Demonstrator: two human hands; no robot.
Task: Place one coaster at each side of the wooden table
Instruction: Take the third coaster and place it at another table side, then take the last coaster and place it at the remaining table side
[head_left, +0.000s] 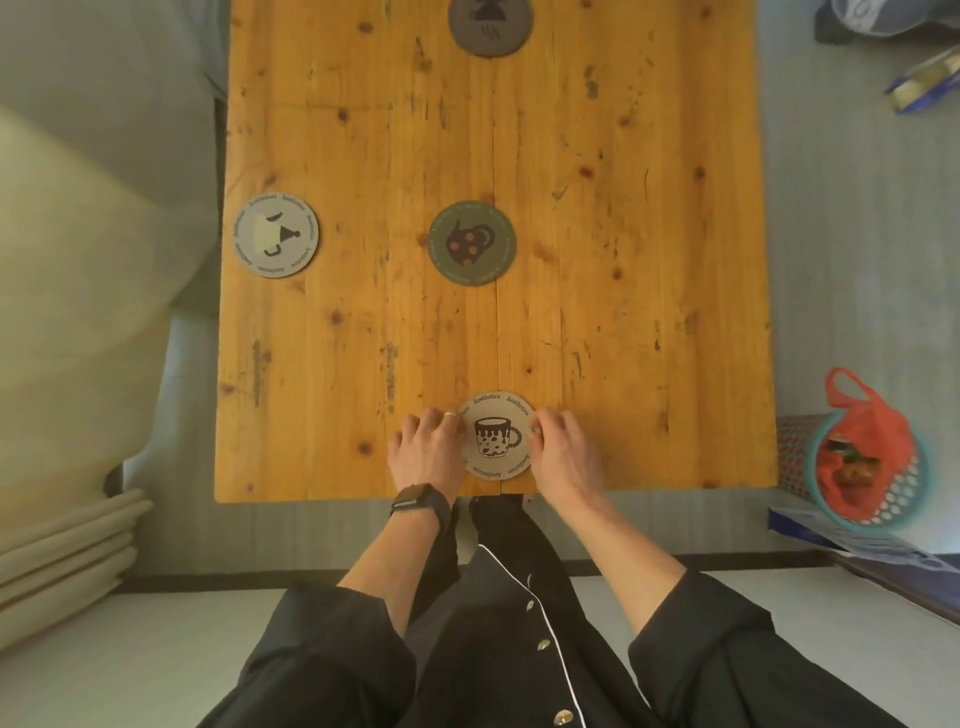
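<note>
Both hands, the left hand (427, 441) and right hand (563, 451), are pinching the mug coaster (494, 435) between them at the near edge. The green coaster (471, 243) is lying straight ahead, mid-table, roughly equidistant from either hand.

We recorded a person in a black garment with white piping (545, 629) down the front and small gold-toned buttons (543, 645). Both black sleeves (332, 644) were loose and ended short of the wrists. The left hand (428, 447) carried a ring; its wrist bore a black watch (415, 499). The right hand (563, 449) also showed a ring.
</note>
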